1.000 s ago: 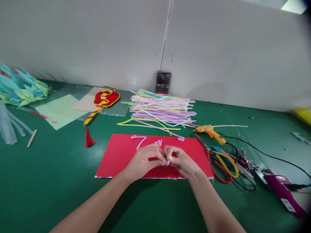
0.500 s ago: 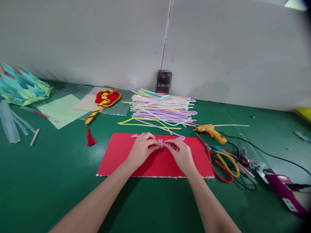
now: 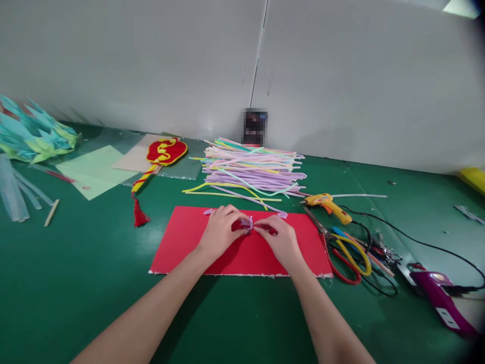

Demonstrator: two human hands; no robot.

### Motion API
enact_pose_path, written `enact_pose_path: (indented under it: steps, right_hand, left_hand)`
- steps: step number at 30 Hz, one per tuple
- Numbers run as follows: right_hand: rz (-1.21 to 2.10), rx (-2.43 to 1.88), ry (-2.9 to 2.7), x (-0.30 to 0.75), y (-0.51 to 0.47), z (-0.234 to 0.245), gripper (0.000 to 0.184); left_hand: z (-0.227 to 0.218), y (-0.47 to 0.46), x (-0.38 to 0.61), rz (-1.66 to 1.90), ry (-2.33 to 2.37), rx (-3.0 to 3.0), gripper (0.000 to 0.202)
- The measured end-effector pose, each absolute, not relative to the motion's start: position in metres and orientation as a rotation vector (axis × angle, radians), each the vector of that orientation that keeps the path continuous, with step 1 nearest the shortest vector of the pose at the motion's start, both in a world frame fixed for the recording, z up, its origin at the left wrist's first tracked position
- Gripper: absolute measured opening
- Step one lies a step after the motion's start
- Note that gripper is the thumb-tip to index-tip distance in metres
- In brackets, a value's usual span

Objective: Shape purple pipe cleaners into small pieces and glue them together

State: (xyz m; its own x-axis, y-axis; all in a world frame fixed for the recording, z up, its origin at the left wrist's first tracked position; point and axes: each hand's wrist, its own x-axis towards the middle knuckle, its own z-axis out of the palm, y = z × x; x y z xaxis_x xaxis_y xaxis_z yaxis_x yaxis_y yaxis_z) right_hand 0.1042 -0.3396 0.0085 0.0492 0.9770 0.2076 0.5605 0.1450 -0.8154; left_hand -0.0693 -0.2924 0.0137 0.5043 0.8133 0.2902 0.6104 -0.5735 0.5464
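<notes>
Between my two hands, above a red board (image 3: 182, 247), is a small lilac pipe cleaner (image 3: 248, 222) bent into tight folds. My left hand (image 3: 223, 227) pinches it from the left with thumb and forefinger. From the right, the thumb and fingertips of my right hand (image 3: 278, 235) are pressed together at its edge. Another lilac pipe cleaner (image 3: 282, 215) with a curled end lies across the board's far edge, partly hidden behind my hands. Just beyond is a pile of pipe cleaners (image 3: 253, 172) in lilac, pink, yellow and mint.
To the right lie a yellow glue gun (image 3: 329, 206), scissors (image 3: 354, 253), several small tools and a purple power strip (image 3: 435, 298) with black cords. On the left are a red fan-shaped ornament (image 3: 166, 151) with tassel, paper sheets (image 3: 100, 169) and a blue-green leafy craft piece (image 3: 34, 131).
The folded pipe cleaner has turned slightly between my fingertips, and more of its side shows. Both hands stay in nearly the same place over the board.
</notes>
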Motion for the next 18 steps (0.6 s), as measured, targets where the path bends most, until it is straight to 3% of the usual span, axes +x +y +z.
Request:
enact_pose_path:
  steps: [18]
  right_hand:
    - [0.518, -1.585, -1.761, 0.1008, -0.3369, 0.0062, 0.014]
  left_hand:
    - [0.0078, -0.2836, -0.0772, 0.591, 1.16, 2.417, 0.024]
